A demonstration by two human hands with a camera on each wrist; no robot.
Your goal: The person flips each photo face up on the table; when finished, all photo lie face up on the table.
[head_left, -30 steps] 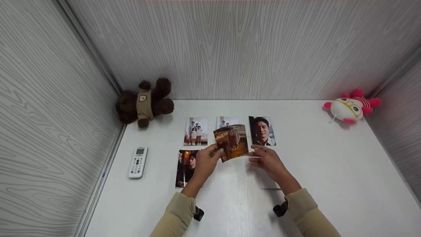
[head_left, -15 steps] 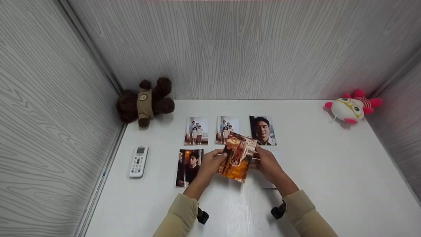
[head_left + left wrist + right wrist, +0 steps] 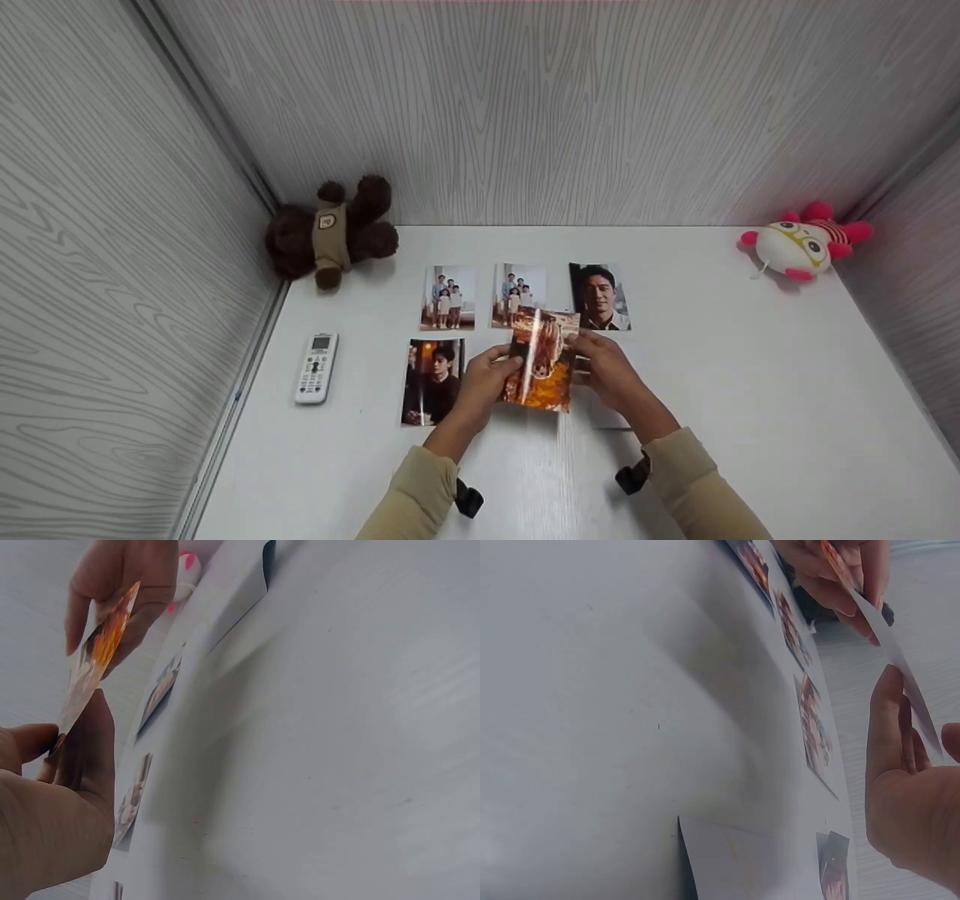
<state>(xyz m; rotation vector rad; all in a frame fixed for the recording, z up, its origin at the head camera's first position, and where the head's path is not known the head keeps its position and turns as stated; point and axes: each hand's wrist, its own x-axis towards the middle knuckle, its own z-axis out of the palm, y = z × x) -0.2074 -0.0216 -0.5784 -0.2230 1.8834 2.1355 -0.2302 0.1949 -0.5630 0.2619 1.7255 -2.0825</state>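
Between both hands, raised over the table, is a glossy photo (image 3: 553, 394) in orange autumn colours, with a streak of glare down it. My left hand (image 3: 480, 382) pinches its left edge, thumb in front and fingers behind. At the opposite edge my right hand (image 3: 613, 375) grips it near the upper corner. In the right wrist view the photo (image 3: 889, 641) stands nearly edge-on, its white back showing. A dark portrait photo (image 3: 433, 384) lies beside my left hand. Partly under my right hand is a white, face-down photo (image 3: 739, 859), curling off the table.
Two family photos (image 3: 448, 298) (image 3: 517, 285) and a portrait photo (image 3: 600, 298) form a back row. A white remote control (image 3: 316, 369) lies at the left. A brown teddy bear (image 3: 330, 234) and a pink-and-white plush toy (image 3: 804, 244) lie in the back corners.
The held photo has come down toward me, tilted, then turned more upright, uncovering much of the middle family photo. My right hand, beside its edge earlier, now grips it.
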